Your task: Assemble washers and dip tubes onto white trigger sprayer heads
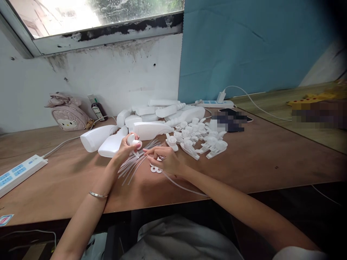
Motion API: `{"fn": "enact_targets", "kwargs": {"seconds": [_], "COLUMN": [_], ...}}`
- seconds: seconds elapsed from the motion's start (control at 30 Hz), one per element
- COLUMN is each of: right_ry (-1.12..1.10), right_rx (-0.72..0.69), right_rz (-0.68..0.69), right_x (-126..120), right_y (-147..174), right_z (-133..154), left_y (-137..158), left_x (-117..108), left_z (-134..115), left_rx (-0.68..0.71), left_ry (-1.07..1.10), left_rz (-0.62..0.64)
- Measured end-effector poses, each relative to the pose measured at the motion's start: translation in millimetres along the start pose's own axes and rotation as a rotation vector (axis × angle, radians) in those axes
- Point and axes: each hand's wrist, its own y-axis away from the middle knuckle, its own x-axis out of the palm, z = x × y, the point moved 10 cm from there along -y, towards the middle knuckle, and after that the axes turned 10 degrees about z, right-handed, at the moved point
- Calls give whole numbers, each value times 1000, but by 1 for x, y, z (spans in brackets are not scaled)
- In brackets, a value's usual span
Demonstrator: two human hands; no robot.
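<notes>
My left hand (123,148) is closed around a white trigger spray head (135,143), held above the table with its round collar turned to the right. Just right of it, my right hand (169,161) is closed in a pinch on a thin clear plastic tube (185,188), which trails below the hand toward the table's front edge. Under both hands lies a loose bundle of similar tubes (132,168). Small white ring washers (155,169) rest beside my right fingers, partly covered by them. More trigger spray heads (189,142) are heaped right of my right hand.
Several white bottles (151,130) lie piled behind my hands. A pink bag (69,115) and a dark bottle (98,109) stand by the wall. Power strips (21,172) sit at left and at the back. A phone (248,116) lies at the right rear of the brown table (257,159).
</notes>
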Motion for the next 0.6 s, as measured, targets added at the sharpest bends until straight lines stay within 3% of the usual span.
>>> {"fn": "enact_targets", "kwargs": {"seconds": [0.17, 0.27, 0.47, 0.6], "right_ry": [-36, -181, -761, -907], "right_rx": [140, 281, 498, 531], "right_rz": [-173, -267, -243, -269], "right_x": [-29, -39, -19, -15], "right_y": [-1, 2, 6, 9], "right_z": [-16, -40, -77, -80], "left_y": [-3, -3, -4, -5], "left_x": [-3, -5, -3, -5], "left_z": [8, 10, 8, 7], "left_rx": [-2, -2, 19, 9], "left_ry": [101, 192, 370, 494], "left_rz": [-24, -33, -2, -10]}}
